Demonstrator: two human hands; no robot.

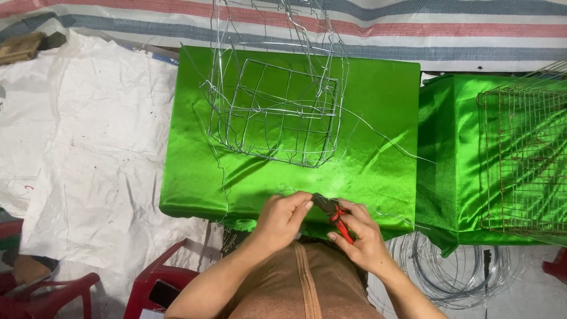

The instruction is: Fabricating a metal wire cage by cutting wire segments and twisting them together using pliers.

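A bent silver wire frame, shaped like an open basket [277, 109], stands on a table draped in shiny green cloth [195, 147]. At the table's near edge my right hand [361, 236] grips red-handled pliers [332, 214], their dark jaws pointing left. My left hand [283, 217] pinches a thin silver wire [378, 210] right at the plier jaws. Loose wire strands trail from the frame across the cloth toward both hands.
A second green-draped table [449, 159] at the right carries a rusty wire mesh cage [522, 159]. Coils of wire [455, 272] lie on the floor below. Red plastic chairs [147, 283] stand at the lower left on white sheeting. A striped tarp [413, 26] runs along the back.
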